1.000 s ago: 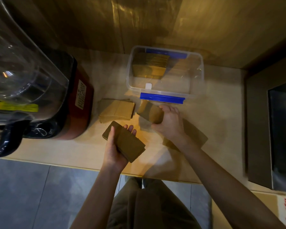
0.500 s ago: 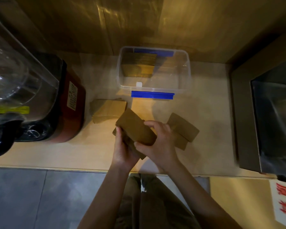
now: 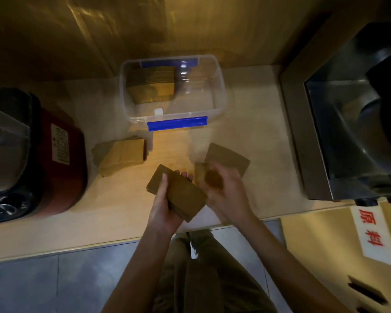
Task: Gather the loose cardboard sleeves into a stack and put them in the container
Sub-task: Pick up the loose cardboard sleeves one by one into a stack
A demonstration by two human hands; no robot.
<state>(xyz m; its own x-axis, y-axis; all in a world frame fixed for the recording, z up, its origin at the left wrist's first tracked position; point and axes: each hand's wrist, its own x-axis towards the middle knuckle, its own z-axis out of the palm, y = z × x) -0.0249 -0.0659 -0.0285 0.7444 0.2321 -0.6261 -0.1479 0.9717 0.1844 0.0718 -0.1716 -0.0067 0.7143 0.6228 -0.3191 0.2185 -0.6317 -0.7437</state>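
Observation:
My left hand [image 3: 165, 206] grips a stack of brown cardboard sleeves [image 3: 178, 193] above the counter's front edge. Just right of it my right hand [image 3: 224, 188] is blurred with motion, fingers curled, over loose sleeves [image 3: 228, 158] that lie on the counter; whether it holds one is unclear. Another pile of sleeves [image 3: 122, 154] lies to the left of my hands. Behind them stands the clear plastic container [image 3: 219, 86] with blue clips, and a stack of sleeves [image 3: 154, 86] rests in its left half.
A red and black appliance [image 3: 61, 159] with a clear jug fills the counter's left side. A steel sink [image 3: 348, 114] sits at the right. A cardboard box with a red-lettered label [image 3: 370, 236] is at lower right. A wooden wall backs the counter.
My right hand laid a sleeve onto the stack in my left hand, then pulled away to the right toward the loose sleeves. The view has shifted left.

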